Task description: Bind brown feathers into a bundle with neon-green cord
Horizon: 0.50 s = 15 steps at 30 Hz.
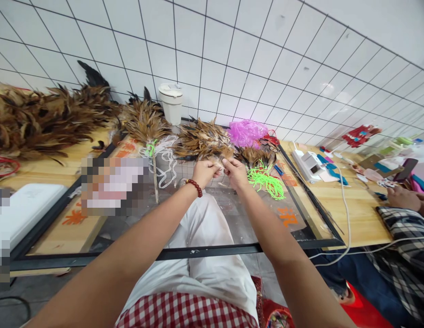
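My left hand (204,173), with a beaded bracelet at the wrist, and my right hand (235,173) are close together at the middle of the framed glass tabletop (140,230). Both have their fingers pinched at a pale, fluffy feather (217,161) held between them. Just beyond lies a pile of brown feathers (201,136). Bright green cord (266,182) lies beside my right hand, in front of more dark feathers (255,156). To the left, a feather bundle (145,120) is fixed on a stick (155,177), with white cord (166,159) next to it.
A large heap of brown feathers (44,118) covers the far left. A white lidded cup (171,102) stands against the tiled wall, and a pink plastic bag (248,132) lies at the back. On the right are a white power strip (309,164), cables and another person's hand (400,198).
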Tool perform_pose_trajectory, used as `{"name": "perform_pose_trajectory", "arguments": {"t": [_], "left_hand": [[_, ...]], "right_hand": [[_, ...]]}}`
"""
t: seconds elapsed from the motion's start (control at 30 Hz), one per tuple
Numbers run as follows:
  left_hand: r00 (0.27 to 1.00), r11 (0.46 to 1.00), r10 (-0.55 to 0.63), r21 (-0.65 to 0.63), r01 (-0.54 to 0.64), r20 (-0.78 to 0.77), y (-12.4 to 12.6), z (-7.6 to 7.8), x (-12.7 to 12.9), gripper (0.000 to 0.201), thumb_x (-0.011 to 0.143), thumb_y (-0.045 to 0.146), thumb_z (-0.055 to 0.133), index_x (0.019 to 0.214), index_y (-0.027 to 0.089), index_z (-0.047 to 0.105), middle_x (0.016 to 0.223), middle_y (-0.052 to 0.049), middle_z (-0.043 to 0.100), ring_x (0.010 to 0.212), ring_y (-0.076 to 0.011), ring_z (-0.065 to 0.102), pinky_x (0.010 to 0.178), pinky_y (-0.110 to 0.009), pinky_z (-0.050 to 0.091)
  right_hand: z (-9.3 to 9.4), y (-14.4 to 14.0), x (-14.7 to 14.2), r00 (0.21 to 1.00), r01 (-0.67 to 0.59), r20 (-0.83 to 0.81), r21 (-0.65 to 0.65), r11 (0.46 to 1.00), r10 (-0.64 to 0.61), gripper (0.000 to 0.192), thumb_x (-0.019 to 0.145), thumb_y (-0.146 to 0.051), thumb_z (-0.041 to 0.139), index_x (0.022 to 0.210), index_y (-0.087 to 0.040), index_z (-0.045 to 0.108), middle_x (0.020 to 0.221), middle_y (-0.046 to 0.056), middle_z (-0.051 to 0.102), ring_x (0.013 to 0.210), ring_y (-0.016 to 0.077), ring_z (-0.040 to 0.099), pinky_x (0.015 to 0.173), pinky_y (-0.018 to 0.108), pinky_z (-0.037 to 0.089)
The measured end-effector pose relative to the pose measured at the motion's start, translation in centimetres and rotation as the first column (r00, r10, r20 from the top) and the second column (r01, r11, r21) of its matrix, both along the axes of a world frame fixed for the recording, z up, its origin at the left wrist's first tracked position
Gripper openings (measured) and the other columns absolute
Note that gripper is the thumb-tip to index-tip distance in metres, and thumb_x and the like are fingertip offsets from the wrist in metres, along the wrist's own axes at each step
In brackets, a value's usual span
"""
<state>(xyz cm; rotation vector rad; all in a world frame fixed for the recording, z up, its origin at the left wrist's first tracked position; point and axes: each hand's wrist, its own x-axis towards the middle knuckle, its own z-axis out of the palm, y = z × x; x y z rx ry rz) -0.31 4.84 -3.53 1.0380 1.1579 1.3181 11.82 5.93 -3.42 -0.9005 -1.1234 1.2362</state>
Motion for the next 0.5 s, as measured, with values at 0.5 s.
{"name": "perform_pose_trajectory", "arguments": {"t": [0.5], "left_hand": [[0.985,0.985,-0.1,0.127,0.119,-0.144,-0.16,-0.19,-0.33,0.028,0.068,0.034,0.067,0.051,0.013,0.061,0.049,-0.001,0.055,0.05,-0.0094,0.049,0.053,-0.023,0.039]], "right_hand": [[-0.19,0.04,0.18,0.997,-0.051,0.051,0.003,0.999,0.051,0.03,0.061,-0.045,0.075,0.062,-0.018,0.063,0.056,-0.004,0.049,0.049,0.0062,0.031,0.049,0.024,0.023]]}}
